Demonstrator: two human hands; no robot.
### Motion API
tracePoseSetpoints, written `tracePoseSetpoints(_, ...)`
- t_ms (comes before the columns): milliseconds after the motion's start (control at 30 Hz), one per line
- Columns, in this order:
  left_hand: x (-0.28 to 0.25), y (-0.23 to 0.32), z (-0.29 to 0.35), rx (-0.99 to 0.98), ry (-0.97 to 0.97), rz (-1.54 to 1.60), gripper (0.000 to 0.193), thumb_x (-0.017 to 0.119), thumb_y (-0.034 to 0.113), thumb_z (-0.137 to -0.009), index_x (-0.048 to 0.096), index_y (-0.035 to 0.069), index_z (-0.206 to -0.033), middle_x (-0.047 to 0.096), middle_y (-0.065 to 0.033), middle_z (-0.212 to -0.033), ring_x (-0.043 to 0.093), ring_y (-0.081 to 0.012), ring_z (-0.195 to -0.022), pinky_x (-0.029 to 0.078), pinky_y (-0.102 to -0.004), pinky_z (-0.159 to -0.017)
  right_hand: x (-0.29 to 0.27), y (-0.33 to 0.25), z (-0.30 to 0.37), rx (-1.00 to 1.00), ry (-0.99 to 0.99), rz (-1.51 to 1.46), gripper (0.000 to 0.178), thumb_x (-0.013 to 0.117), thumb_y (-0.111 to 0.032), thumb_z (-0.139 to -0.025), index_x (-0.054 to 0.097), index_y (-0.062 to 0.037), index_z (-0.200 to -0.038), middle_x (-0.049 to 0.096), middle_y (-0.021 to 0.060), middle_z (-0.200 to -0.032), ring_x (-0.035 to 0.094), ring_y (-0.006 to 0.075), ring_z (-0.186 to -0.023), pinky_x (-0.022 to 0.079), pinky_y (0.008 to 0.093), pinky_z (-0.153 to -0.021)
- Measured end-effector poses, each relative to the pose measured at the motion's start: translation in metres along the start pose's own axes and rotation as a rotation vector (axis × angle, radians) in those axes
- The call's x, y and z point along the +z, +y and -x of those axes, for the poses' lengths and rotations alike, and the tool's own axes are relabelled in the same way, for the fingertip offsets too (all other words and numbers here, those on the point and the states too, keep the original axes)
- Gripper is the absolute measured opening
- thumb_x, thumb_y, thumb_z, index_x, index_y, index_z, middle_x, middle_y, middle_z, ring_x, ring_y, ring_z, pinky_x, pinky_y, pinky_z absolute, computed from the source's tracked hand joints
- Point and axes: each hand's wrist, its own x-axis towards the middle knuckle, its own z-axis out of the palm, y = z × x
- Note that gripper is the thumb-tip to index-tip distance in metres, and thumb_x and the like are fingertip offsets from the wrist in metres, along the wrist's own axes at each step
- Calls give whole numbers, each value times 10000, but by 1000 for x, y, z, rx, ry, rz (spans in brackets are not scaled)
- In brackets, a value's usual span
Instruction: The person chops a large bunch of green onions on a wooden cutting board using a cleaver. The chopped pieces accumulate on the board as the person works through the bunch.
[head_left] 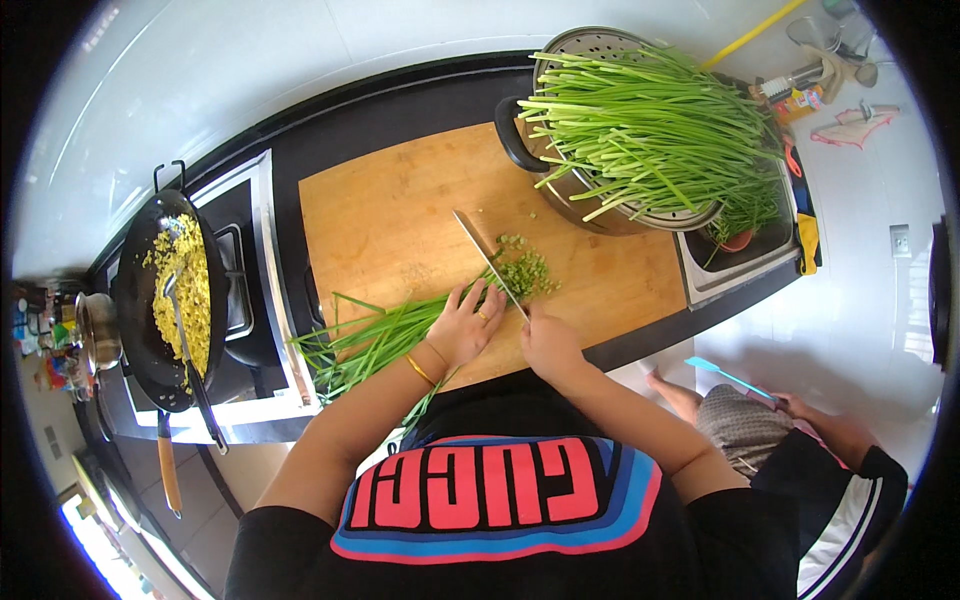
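Observation:
On the wooden cutting board (400, 200) lies a bundle of long green garlic chives (375, 338), its leaf ends trailing off to the left. My left hand (464, 325) presses down on the bundle with curled fingers, close beside the blade. A kitchen knife (490, 262) is gripped in my right hand (552, 346), its blade angled toward the far left across the cut end. Just right of the blade sits a small heap of chopped chives (525, 268). A few bits are scattered farther off on the board.
At the far right, a steamer pot (592, 42) is heaped with whole chives (650, 135), beside a sink (712, 275). On the stove at left, a black wok (140, 345) holds yellow scrambled egg (185, 285) and a spatula (185, 335). Another person (800, 440) sits at lower right.

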Motion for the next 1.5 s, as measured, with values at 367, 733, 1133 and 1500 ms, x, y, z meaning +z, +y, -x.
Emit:
tracePoseSetpoints(367, -3, 1, -2, -32, 61, -37, 478, 486, 171, -808, 470, -10, -1249, 472, -158, -1257, 424, -330, -1187, 349, -443, -993, -28, 23, 4, -51, 35, -175, 185, 501, -155, -838, 542, 25, -852, 598, 251, -734, 589, 419, -723, 461, 487, -657)
tracePoseSetpoints(733, -1, 3, 0, -35, 88, -53, 487, 502, 176, -791, 481, -4, -1244, 482, -151, -1242, 437, -329, -1168, 370, -436, -976, -36, 17, 39, -28, 93, -178, 183, 488, -131, -853, 539, 43, -827, 582, 275, -743, 573, 437, -737, 451, 480, -664)
tracePoseSetpoints(1133, 0, 1, -1, -53, 108, -12, 471, 503, 186, -781, 497, 8, -1217, 480, -156, -1225, 441, -324, -1164, 361, -436, -983, -40, 12, 51, -20, 33, -98, 172, 507, -109, -845, 539, 55, -804, 576, 283, -718, 574, 445, -718, 456, 484, -658)
tracePoseSetpoints(1500, -3, 0, -2, -42, 79, -8, 442, 483, 185, -787, 505, -24, -1175, 494, -170, -1195, 437, -323, -1166, 353, -446, -984, -46, 13, 50, -34, -18, -83, 177, 504, -119, -852, 534, 54, -832, 577, 282, -720, 575, 446, -711, 457, 488, -653)
